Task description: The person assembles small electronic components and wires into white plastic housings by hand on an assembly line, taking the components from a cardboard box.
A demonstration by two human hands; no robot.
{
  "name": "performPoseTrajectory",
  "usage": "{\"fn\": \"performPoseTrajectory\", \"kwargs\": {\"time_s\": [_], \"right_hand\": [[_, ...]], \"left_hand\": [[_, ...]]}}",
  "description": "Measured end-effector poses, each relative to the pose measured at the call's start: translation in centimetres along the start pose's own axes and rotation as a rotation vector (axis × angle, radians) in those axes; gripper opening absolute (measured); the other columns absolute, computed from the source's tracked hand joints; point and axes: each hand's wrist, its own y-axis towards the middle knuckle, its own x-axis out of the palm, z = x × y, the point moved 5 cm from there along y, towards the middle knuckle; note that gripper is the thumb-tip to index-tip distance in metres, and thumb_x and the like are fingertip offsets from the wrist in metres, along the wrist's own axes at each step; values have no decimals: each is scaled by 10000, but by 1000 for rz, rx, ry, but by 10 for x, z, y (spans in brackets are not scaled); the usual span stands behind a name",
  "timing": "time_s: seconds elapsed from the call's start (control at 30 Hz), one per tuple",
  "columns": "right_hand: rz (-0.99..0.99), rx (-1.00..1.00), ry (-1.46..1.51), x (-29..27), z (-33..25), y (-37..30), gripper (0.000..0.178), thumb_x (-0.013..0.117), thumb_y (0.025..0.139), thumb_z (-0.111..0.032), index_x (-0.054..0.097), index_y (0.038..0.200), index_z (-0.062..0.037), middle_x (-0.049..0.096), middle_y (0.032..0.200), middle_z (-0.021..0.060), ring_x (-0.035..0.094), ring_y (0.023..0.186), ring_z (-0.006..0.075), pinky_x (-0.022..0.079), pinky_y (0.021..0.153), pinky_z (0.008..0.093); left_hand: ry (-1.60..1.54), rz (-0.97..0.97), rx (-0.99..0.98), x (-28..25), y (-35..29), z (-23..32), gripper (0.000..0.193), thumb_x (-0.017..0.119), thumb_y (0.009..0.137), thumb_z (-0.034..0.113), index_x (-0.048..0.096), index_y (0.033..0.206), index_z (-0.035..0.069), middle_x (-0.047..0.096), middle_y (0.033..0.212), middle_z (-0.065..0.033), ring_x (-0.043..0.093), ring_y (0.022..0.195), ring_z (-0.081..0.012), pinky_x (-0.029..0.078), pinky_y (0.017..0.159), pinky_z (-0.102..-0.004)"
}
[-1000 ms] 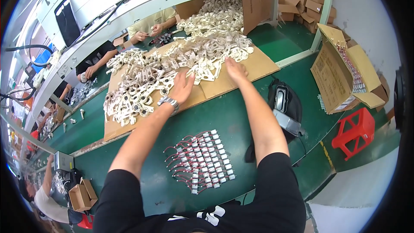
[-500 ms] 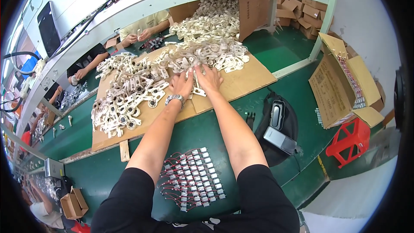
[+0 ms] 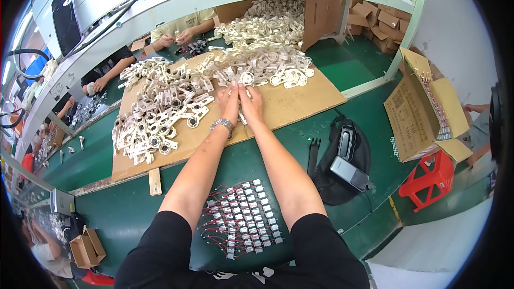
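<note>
Cream plastic parts [image 3: 246, 78] lie just beyond left hand [image 3: 228, 103] and right hand [image 3: 252, 104].

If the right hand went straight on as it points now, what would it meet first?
Most likely the pale parts just ahead of the right hand, though depth is unclear.

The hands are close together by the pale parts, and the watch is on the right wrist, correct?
No: the head view shows the watch on the left wrist. The left hand and right hand are close together by the pale parts.
</note>
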Motion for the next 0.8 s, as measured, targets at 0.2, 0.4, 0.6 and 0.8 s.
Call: {"fn": "performPoseTrajectory", "kwargs": {"time_s": [0.2, 0.4, 0.6, 0.8], "right_hand": [[22, -10, 191, -6, -14, -15, 338, 690, 1007, -307, 728, 975, 27, 698, 1029, 194, 652, 987, 381, 499, 876, 457], [86, -147, 102, 1, -34, -39, 305, 704, 993, -307, 751, 937, -11, 714, 1014, 195, 648, 993, 383, 484, 901, 496], [91, -157, 16, 25, -70, -87, 347, 713, 981, -358, 735, 901, -21, 726, 1043, 201, 629, 1066, 412, 483, 981, 516], [54, -325, 129, 65, -162, -160, 246, 731, 940, -272, 758, 951, -28, 746, 1071, 193, 645, 1103, 393, 474, 1047, 502]], "left_hand": [[-492, -127, -24, 6, -24, 23, 597, 436, 1134, 510, 641, 1380, 6, 616, 1420, -185, 569, 1304, -272, 419, 1129, -386], [-633, -32, -29, -12, -40, 22, 529, 482, 1123, 390, 627, 1417, -25, 647, 1413, -127, 573, 1300, -215, 408, 1143, -355], [-511, -20, 28, -64, -60, -4, 590, 455, 1121, 451, 589, 1476, -1, 612, 1482, -135, 548, 1344, -228, 376, 1185, -370], [-113, 210, 285, -181, -110, 0, 511, 396, 1159, 354, 579, 1456, -20, 617, 1450, -135, 546, 1352, -263, 383, 1191, -396]]}}
